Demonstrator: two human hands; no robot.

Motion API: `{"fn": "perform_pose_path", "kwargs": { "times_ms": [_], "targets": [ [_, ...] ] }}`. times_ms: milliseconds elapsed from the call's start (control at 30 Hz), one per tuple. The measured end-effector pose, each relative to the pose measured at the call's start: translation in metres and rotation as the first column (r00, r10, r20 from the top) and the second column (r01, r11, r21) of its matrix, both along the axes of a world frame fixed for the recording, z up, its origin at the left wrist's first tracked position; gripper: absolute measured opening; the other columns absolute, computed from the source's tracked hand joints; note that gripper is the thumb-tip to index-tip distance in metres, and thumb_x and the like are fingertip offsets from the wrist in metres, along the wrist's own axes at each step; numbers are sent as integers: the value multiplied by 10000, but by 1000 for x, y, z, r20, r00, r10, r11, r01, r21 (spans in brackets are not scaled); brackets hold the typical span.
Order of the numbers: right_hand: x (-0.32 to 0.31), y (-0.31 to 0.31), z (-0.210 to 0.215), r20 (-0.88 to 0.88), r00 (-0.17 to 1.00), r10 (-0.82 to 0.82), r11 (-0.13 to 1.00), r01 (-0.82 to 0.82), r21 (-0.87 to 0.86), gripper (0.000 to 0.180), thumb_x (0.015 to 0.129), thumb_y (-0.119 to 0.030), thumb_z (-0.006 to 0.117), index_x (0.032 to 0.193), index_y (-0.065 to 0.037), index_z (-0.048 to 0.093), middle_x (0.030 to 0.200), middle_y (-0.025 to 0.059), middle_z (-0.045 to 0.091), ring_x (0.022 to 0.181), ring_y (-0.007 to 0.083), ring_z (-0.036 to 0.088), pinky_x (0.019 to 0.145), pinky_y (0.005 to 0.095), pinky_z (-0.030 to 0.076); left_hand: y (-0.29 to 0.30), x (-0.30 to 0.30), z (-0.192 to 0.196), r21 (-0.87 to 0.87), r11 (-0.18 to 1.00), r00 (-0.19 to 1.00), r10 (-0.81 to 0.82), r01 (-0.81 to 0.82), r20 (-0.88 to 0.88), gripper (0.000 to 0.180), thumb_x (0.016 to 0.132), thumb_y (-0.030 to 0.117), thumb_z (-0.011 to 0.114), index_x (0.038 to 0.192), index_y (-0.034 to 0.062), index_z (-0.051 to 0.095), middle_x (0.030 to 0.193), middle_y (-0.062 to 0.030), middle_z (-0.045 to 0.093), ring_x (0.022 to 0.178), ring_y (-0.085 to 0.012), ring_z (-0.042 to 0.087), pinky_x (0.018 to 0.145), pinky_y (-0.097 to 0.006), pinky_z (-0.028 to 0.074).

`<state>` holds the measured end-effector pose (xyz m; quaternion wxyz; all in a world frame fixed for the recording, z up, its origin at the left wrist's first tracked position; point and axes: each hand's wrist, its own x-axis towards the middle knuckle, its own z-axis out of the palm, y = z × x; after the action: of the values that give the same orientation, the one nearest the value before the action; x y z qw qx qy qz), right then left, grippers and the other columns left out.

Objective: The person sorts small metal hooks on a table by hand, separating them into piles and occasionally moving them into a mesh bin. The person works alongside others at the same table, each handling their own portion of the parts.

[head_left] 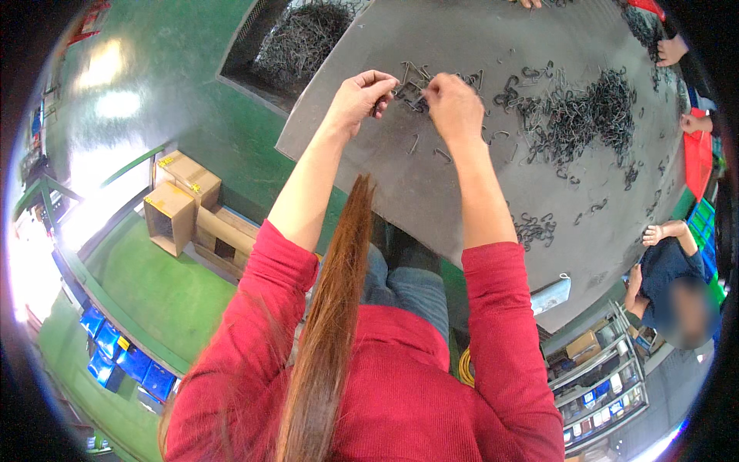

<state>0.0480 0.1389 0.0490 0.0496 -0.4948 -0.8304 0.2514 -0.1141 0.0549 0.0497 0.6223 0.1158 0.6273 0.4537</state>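
My left hand [362, 102] is raised over the grey table [385, 165] near its left edge, thumb and fingers pinched together. Whatever it may hold is too small to make out. To its right, my right hand [456, 108] reaches down with fingertips drawn together at a loose group of dark metal hooks [416, 81]; its fingers partly hide what is at their tips. A larger heap of dark S-shaped hooks [577, 119] spreads over the table to the right. A smaller cluster of hooks [533, 229] lies nearer, beside my right forearm.
A bin [258, 58] full of dark hooks stands beyond the table's left edge. Cardboard boxes [173, 212] sit on the floor at left. A light-blue pouch [551, 295] lies at the table's near edge. Other people's hands [671, 51] are along the far and right sides.
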Motion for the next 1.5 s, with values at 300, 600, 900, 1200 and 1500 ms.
{"fn": "perform_pose_path", "kwargs": {
  "times_ms": [300, 600, 900, 1200, 1500],
  "targets": [
    [26, 9, 19, 127, 967, 220, 975, -216, -47, 187, 791, -221, 667, 924, -107, 601, 949, 97, 603, 910, 297, 634, 734, 424, 514, -13, 40, -16, 73, 956, 551, -101, 285, -828, 208, 768, 148, 703, 951, 72, 642, 748, -46, 604, 649, -158, 567, 619, -312, 467],
    [38, 5, 8, -180, 977, 111, 986, -132, -107, 214, 773, -267, 693, 881, -84, 670, 867, 109, 637, 803, 283, 641, 697, 393, 499, -22, 28, -15, 7, 902, 488, -227, 432, -843, 168, 789, 170, 705, 910, 62, 661, 779, -60, 632, 709, -156, 600, 672, -300, 482],
    [125, -13, 56, 61, 992, -107, 904, 122, -409, 235, 757, -240, 696, 874, -37, 687, 783, 162, 669, 744, 306, 650, 685, 371, 494, -28, 87, 19, 10, 864, 648, -369, 503, -666, 256, 777, 240, 679, 916, 25, 669, 850, -124, 678, 803, -253, 660, 735, -352, 514],
    [210, -61, 57, 481, 876, -34, 940, 191, -281, 356, 756, -201, 689, 1103, -157, 621, 1061, 106, 632, 987, 324, 606, 809, 434, 496, -21, 186, -1, 3, 856, 264, -156, 516, -952, 401, 762, 243, 693, 1114, 97, 568, 1130, -94, 523, 1063, -298, 506, 865, -426, 442],
    [116, -17, 15, -23, 991, -135, 983, 131, -131, 173, 787, -198, 655, 938, -114, 666, 941, 92, 658, 918, 313, 623, 768, 419, 493, 10, 97, 8, 129, 946, 645, -99, 297, -757, 178, 818, 174, 653, 952, 58, 673, 867, -63, 690, 819, -141, 652, 749, -278, 499]
  ]
}}
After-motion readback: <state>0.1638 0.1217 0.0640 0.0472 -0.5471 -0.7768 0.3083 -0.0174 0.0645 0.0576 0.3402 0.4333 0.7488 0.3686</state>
